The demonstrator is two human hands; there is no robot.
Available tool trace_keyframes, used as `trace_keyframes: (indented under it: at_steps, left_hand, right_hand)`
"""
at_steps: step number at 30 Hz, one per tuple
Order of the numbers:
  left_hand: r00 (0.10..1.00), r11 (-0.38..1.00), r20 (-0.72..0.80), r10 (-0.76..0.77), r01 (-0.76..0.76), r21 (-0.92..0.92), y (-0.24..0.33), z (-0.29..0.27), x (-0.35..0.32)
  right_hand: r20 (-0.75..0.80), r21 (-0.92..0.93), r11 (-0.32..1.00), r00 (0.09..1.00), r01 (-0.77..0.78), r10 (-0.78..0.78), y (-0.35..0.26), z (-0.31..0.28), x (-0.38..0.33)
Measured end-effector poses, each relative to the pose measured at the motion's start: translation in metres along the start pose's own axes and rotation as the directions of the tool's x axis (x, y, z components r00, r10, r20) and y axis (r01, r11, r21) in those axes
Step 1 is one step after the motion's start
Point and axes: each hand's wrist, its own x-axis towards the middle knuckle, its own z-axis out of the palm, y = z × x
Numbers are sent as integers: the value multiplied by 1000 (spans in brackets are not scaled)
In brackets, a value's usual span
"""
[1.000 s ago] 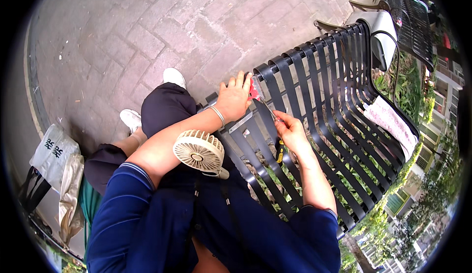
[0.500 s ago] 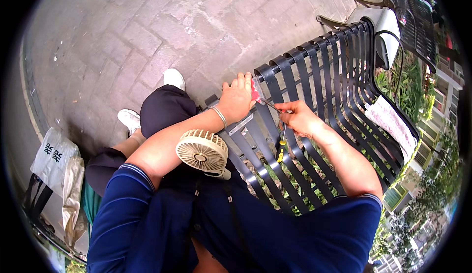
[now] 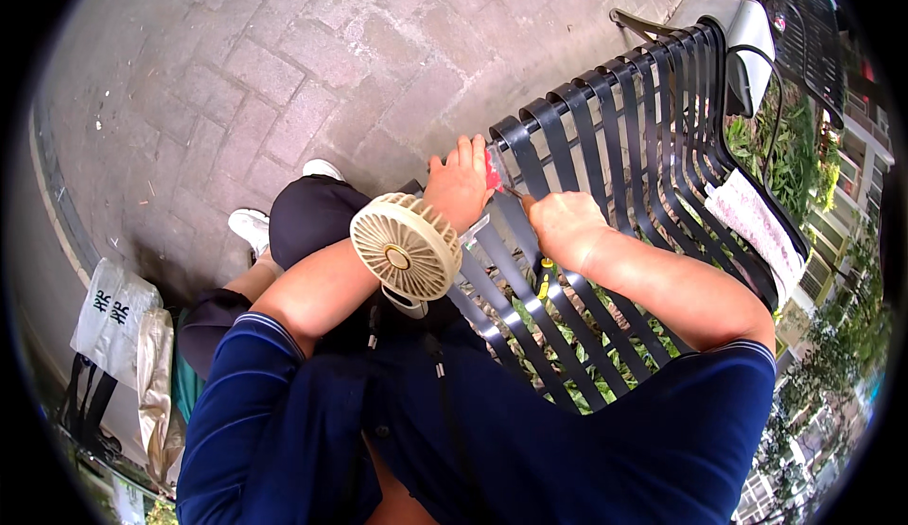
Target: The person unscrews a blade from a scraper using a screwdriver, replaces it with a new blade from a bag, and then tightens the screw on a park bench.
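Observation:
My left hand (image 3: 458, 184) lies with outstretched fingers at the front edge of a black slatted bench (image 3: 591, 132), against a small red piece with clear material (image 3: 494, 170). Close beside it on the right, my right hand (image 3: 567, 226) is closed in a fist, its thumb side toward the red piece. A thin dark-shafted tool runs from the fist toward that piece; most of it is hidden by the fingers. Just below the right hand, a screwdriver with a yellow and black handle (image 3: 545, 281) rests on the slats. A clear flat piece (image 3: 476, 230) lies by my left wrist.
A beige portable fan (image 3: 405, 248) hangs before my chest, over the left forearm. A pinkish-white cloth (image 3: 754, 226) drapes over the bench at right, and a grey-white bag (image 3: 742, 47) stands beyond. At left, a translucent plastic bag (image 3: 115, 322) sits near a beige bag (image 3: 156, 383).
My right hand has turned from a fingertip grip into a fist, knuckles up, covering more of the tool. The fan has swung up and right. The left hand stays at the red piece.

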Motion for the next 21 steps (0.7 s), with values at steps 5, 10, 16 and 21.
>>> trace_keyframes:
  at_steps: [5, 10, 16, 21]
  left_hand:
    - [999, 1000, -35, 10, -10, 1, 2, -2, -3]
    - [999, 982, 35, -21, 27, -186, -16, -10, 11]
    - [999, 999, -10, 34, -34, -39, -13, 2, 2]
    - [998, 999, 41, 45, -45, -4, -10, -3, 4]
  right_hand:
    - [-172, -28, 1000, 985, -13, 8, -4, 30, -10]
    - [-352, 653, 756, 901, 41, 255, 10, 53, -12]
    - [159, 987, -75, 961, -145, 227, 13, 53, -21]
    - [221, 966, -179, 955, -186, 198, 18, 61, -18]
